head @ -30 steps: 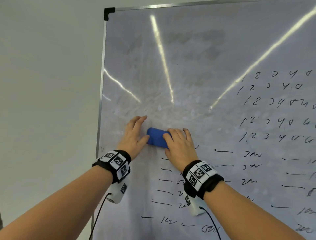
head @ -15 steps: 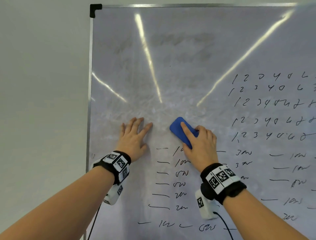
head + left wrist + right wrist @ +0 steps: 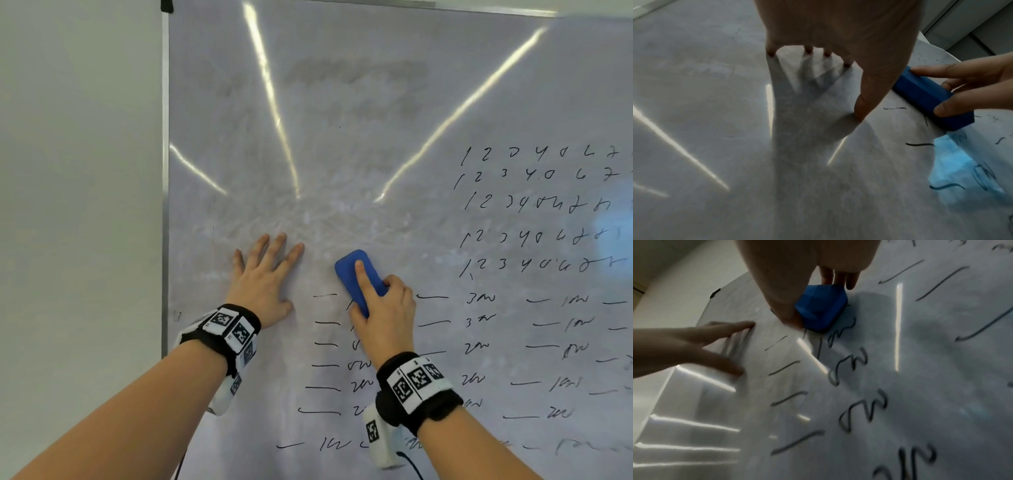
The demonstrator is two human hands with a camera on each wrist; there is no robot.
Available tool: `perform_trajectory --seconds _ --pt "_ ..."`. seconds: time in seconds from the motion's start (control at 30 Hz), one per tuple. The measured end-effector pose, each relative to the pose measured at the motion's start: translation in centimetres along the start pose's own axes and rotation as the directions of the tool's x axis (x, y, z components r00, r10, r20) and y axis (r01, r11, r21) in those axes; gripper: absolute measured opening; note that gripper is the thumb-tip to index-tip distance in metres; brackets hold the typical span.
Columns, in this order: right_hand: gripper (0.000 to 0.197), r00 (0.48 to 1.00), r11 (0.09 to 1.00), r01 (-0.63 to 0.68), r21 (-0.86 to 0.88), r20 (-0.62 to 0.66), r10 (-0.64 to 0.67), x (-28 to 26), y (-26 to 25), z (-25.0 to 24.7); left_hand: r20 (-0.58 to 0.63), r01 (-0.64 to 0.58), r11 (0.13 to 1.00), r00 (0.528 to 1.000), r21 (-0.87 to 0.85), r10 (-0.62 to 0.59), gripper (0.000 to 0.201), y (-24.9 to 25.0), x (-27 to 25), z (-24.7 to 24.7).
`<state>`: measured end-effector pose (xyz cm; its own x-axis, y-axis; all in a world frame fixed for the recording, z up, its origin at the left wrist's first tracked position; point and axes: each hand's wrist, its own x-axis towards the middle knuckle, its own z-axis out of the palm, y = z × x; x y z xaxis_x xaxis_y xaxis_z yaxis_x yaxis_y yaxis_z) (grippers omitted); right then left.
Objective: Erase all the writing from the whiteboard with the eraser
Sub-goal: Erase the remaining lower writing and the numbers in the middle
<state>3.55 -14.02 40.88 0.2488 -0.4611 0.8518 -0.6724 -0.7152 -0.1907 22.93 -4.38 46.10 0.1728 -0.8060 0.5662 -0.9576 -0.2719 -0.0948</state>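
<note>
Whiteboard [image 3: 342,137] filled the frame; right hand [image 3: 387,318] gripped the eraser [image 3: 349,270] at center, left hand [image 3: 263,284] lay flat, fingers spread.

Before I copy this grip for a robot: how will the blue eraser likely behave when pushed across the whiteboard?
The blue eraser looks like a stiff, faceted block, so it should keep its shape under the right hand. It is small enough for a few fingers to span, so probably light. Lying flat on the whiteboard, it should slide, not roll.

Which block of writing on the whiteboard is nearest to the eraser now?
The dash-and-squiggle rows directly under the blue eraser; the number rows sit far right.
</note>
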Motion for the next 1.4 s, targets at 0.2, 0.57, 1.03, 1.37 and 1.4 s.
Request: perform_trajectory --seconds 0.2,0.57,1.03,1.37,1.4 --pt "0.082 0.951 0.955 0.289 -0.062 0.131 -0.280 -3.3 -1.4 2.0 0.013 -0.004 1.000 1.000 0.027 0.004 0.104 -0.2 -0.1 -0.2" --pt "0.082 0.967 0.963 0.245 -0.113 0.098 -0.235 -4.5 -1.2 1.7 0.022 -0.012 0.999 1.000 0.036 0.012 0.104 -0.2 -0.1 -0.3" --pt "0.080 1.000 0.986 -0.003 -0.169 0.023 0.007 -2.7 4.0 -1.9 -0.074 -0.011 1.000 0.997 -0.006 0.010 0.096 1.9 -1.3 -0.3" --pt "0.079 0.991 0.978 0.109 -0.176 0.099 -0.092 -4.8 4.7 -1.4 -0.109 0.023 0.997 0.994 -0.080 -0.032 0.087 3.2 -3.6 2.7" --pt "0.079 0.997 0.985 0.044 -0.169 0.067 -0.033 -4.4 5.2 -1.8 -0.126 0.018 0.997 0.992 -0.077 -0.028 0.088 2.9 -3.7 2.9"
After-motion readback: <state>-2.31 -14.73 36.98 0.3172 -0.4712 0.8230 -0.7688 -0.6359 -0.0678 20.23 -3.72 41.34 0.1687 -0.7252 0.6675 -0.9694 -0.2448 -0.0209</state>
